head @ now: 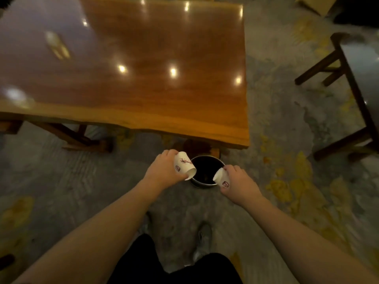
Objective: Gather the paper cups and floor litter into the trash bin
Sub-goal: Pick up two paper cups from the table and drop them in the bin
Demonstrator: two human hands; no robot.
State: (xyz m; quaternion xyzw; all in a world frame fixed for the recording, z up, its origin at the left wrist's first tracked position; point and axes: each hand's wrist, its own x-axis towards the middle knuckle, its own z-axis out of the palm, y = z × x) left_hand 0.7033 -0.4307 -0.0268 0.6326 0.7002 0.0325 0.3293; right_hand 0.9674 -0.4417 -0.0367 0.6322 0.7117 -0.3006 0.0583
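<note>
We've got a cup in each hand, both over the bin. Our left hand [164,169] has its fingers wrapped around a white paper cup [185,165] with red print, tipped so its mouth points down and right, right at the bin's left rim. Our right hand [238,182] grips a second paper cup [222,178], tilted with its mouth facing left, at the bin's right rim. The trash bin [202,184] is round with a metal rim and dark inside, sitting on the floor just past the near corner of the wooden table [143,68]; some dark stuff lies at the bottom, can't tell what. Carpet [287,160] is grey with yellow patches. A bench [352,83] stands off to the right.
</note>
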